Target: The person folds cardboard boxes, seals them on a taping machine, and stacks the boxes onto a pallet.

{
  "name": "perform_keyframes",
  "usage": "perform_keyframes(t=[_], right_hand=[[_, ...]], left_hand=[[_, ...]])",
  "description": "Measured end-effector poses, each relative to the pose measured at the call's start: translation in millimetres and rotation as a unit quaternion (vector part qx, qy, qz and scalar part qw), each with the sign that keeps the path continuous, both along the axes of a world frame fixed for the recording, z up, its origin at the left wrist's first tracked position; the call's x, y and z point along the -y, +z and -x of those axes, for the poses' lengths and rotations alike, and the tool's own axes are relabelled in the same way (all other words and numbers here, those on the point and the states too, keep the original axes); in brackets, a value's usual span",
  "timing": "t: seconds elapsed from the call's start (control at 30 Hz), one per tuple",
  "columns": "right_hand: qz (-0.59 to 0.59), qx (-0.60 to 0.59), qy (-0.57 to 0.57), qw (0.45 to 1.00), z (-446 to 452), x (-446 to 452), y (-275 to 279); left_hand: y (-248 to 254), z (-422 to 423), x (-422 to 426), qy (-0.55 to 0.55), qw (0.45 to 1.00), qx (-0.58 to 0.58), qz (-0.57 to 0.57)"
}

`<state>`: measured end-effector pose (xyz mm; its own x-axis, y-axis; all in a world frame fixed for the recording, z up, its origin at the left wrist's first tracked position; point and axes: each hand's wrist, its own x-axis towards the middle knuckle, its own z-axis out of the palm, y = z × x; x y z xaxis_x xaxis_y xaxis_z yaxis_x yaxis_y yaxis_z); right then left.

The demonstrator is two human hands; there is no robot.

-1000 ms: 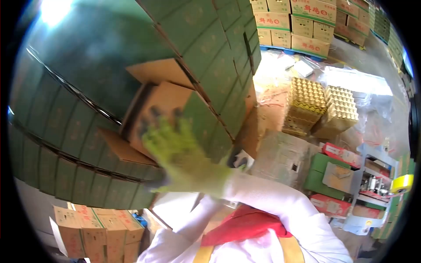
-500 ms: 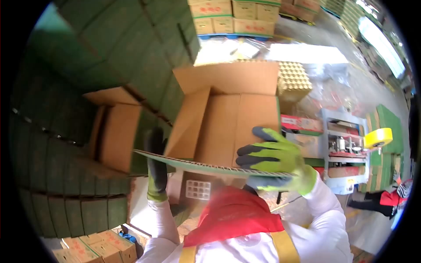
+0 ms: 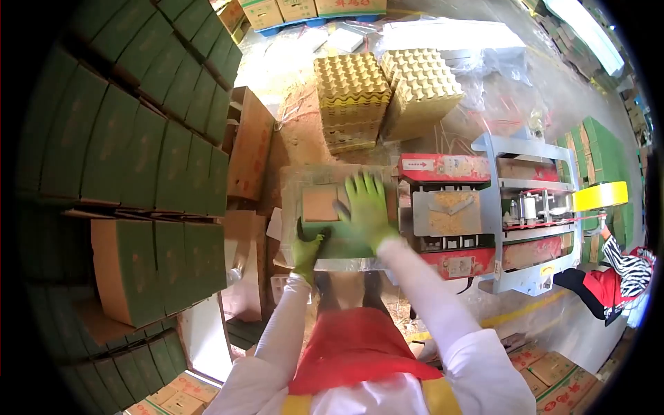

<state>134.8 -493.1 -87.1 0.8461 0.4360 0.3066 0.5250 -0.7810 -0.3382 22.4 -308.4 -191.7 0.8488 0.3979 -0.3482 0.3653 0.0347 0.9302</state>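
Note:
A cardboard box, green outside and plain brown inside, lies on the worktable in front of me, partly hidden by my hands. Both hands wear lime-green gloves with dark grey palms and fingers. My right hand is spread flat over the box's right part, its fingers apart. At the near left corner of the box is my left hand, thumb and fingers spread apart against the green edge. Whether any fingers of that hand reach under the edge is hidden.
Right of the worktable stands a carton-sealing machine with a yellow tape roll. Two egg-tray stacks stand beyond. Flattened green cartons are piled at left. Another person is at far right.
The open box, held up close before, is now down on the worktable and looks smaller. My hands have moved forward with it, and the right hand now lies flat on it.

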Motion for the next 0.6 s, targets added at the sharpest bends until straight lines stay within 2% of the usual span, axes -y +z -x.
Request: perform_keyframes(t=[0.03, 0.07, 0.1, 0.13, 0.17, 0.2, 0.23, 0.3, 0.33, 0.4, 0.47, 0.53, 0.6], right_hand=[[-0.049, -0.061, -0.005, 0.997, 36, 14, -25], [-0.096, -0.118, -0.005, 0.988, 55, 33, -39], [-0.048, -0.107, -0.059, 0.991, 61, 43, -35], [0.001, -0.098, -0.112, 0.989, 74, 49, -27], [-0.018, -0.105, -0.147, 0.983, 66, 51, -18], [-0.037, -0.109, -0.173, 0.978, 57, 49, -6], [-0.062, -0.115, -0.187, 0.974, 47, 32, 8], [-0.167, -0.082, -0.019, 0.982, 47, -44, 88], [-0.215, -0.060, 0.066, 0.973, 66, -87, 126], [-0.286, -0.013, 0.233, 0.929, 110, -171, 195], [-0.281, -0.017, 0.405, 0.870, 155, -241, 252], [-0.228, 0.012, 0.430, 0.873, 190, -296, 273], [-0.154, -0.029, 0.408, 0.899, 191, -308, 289]], left_hand=[[23, 0, 19, -0.026, 0.990, 0.020, -0.137], [16, -3, 31, -0.026, 0.979, -0.029, -0.202], [33, -7, 57, 0.006, 0.999, -0.030, 0.031], [43, -12, 77, -0.037, 0.996, 0.003, 0.081], [29, -10, 103, -0.013, 1.000, -0.021, 0.007], [14, -10, 112, -0.040, 0.995, -0.060, -0.067], [-15, -10, 117, -0.032, 0.990, 0.042, 0.131], [16, 9, 79, -0.088, 0.972, 0.034, 0.216], [38, 27, 51, -0.071, 0.973, 0.033, 0.219], [77, 72, -7, 0.008, 0.977, 0.050, 0.207], [110, 121, -59, 0.088, 0.980, 0.071, 0.167], [133, 162, -99, 0.158, 0.977, 0.088, 0.116], [150, 189, -128, 0.205, 0.972, 0.100, 0.062]])
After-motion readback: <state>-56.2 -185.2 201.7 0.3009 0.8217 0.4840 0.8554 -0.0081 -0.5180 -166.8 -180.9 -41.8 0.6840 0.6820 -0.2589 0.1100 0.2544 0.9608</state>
